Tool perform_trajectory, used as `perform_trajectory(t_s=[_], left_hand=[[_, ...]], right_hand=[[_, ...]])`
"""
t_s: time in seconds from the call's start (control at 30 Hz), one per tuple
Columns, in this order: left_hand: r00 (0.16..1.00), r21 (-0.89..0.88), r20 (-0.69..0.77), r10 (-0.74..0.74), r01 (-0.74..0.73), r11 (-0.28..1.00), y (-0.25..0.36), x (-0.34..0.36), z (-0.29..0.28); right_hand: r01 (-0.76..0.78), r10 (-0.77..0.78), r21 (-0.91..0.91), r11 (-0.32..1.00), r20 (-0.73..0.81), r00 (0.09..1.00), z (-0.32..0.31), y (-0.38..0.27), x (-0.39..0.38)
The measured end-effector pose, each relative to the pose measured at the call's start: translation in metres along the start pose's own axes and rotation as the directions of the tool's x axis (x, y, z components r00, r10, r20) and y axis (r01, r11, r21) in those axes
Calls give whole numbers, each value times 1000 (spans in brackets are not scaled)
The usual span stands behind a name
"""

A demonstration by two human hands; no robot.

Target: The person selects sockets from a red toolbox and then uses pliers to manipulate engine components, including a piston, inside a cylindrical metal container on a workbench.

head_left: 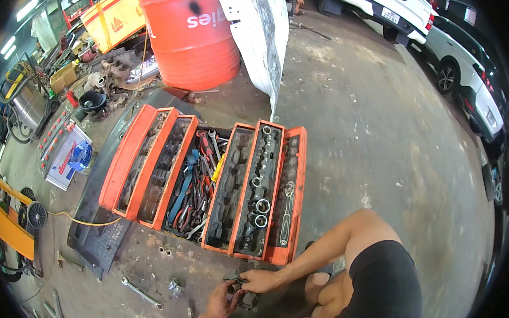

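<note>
At the bottom centre, below the toolbox, my two hands meet over a small dark cylindrical metal part (233, 288). My left hand (219, 302) is curled around it from the left. The fingers of my right hand (261, 281) close on a dark grey piece that looks like a rag (232, 277), against the part. Another dark object (249, 300) sits just under my right hand, partly hidden. Above stands the orange cantilever toolbox (300, 161), spread open, with sockets, a ratchet (287, 212) and a jumble of pliers and wrenches (189, 196).
A combination wrench (142, 294) and a hammer (68, 261) lie on the floor at left. A black panel (98, 234) lies beside the toolbox. A red drum (189, 37) and a white panel (261, 38) stand beyond it. White vehicles (466, 78) are parked at far right.
</note>
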State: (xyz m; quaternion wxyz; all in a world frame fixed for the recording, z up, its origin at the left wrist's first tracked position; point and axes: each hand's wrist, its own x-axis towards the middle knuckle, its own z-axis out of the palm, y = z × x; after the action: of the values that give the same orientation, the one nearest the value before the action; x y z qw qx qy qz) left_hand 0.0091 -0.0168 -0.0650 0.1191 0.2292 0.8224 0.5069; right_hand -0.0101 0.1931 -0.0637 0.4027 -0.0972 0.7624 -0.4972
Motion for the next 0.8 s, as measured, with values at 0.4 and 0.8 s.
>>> perform_trajectory(t_s=[0.4, 0.8], left_hand=[[997, 229, 47, 55, -65, 971, -10, -11, 6], [930, 366, 365, -40, -103, 925, 6, 4, -11]], right_hand=[[-126, 140, -136, 983, 94, 986, -11, -21, -1], [-13, 65, -296, 955, 164, 984, -12, -22, -5]])
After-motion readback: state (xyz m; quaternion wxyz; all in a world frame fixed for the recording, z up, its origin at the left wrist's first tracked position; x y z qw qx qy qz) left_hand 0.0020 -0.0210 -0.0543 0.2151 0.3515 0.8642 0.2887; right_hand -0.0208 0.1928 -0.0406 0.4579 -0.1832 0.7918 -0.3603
